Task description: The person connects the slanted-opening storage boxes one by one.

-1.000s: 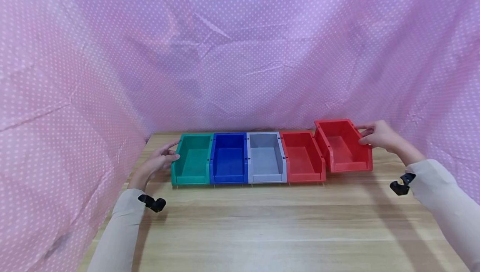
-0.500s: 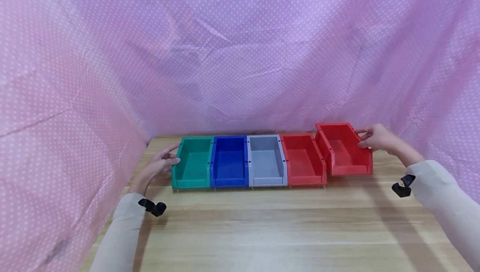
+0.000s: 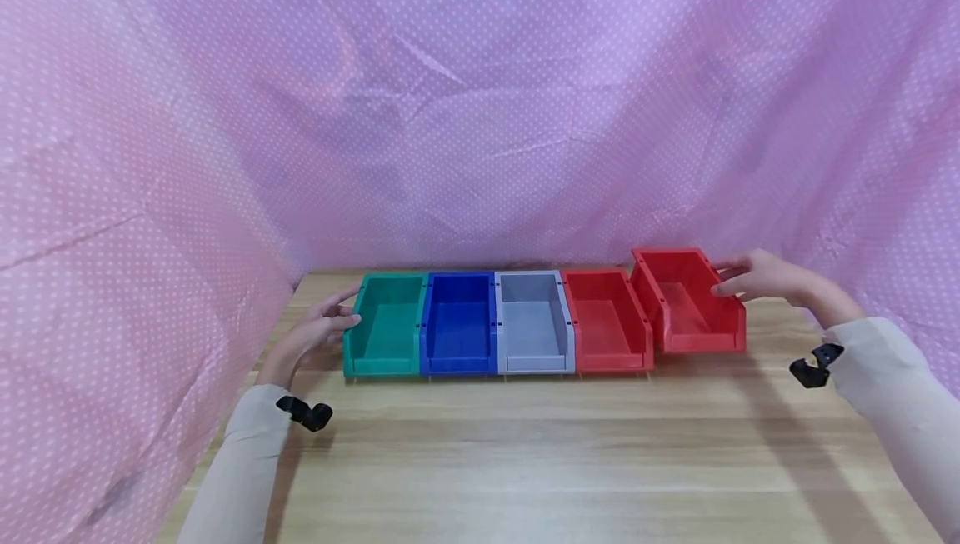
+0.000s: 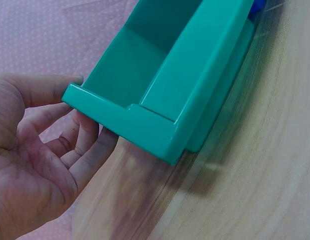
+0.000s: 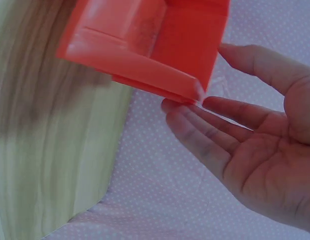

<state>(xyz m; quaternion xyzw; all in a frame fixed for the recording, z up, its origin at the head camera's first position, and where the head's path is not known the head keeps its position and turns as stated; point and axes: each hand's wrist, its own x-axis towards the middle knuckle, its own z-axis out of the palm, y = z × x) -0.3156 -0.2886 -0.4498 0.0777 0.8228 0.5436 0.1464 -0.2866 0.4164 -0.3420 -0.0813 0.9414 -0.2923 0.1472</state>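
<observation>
At the left end of a row, my left hand (image 3: 322, 327) holds a green storage bin (image 3: 386, 323) by its left wall. In the left wrist view its thumb lies at the rim corner, with the fingers along the outside. My right hand (image 3: 765, 275) holds a red storage bin (image 3: 690, 302) at its right wall. The thumb overlaps that wall in the head view, while the right wrist view has the fingers extended below the bin. This bin sits slightly askew and higher than the row, its left side against the neighbouring red bin (image 3: 603, 319).
Between the green and red bins stand a blue bin (image 3: 459, 323) and a grey bin (image 3: 532, 319), side by side. All rest near the back of a wooden table (image 3: 480, 461). Pink dotted cloth (image 3: 480, 111) hangs behind and at both sides.
My right wrist and forearm have shifted slightly right over the last half second, while the right-hand red bin stays nearly in place. The left hand keeps its place on the green bin.
</observation>
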